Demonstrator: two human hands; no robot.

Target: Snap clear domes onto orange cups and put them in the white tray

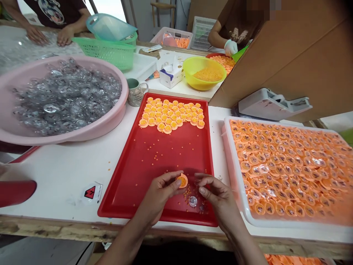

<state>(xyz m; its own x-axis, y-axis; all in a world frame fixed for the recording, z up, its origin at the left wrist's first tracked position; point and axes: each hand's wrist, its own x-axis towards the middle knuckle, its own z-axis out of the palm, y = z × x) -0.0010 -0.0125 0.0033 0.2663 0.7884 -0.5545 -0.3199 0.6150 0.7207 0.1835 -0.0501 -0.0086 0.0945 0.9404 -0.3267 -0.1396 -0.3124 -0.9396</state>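
Left hand [157, 195] fingers pinching orange round cap [182, 180] above red tray [157, 217], right hand [220, 195] fingers apart, near clear plastic dome [192, 201] lying on tray; orange caps [171, 114] bunched at tray's far end, white tray [234, 165] of caps at right, pink basin [125, 95] of clear domes upper left
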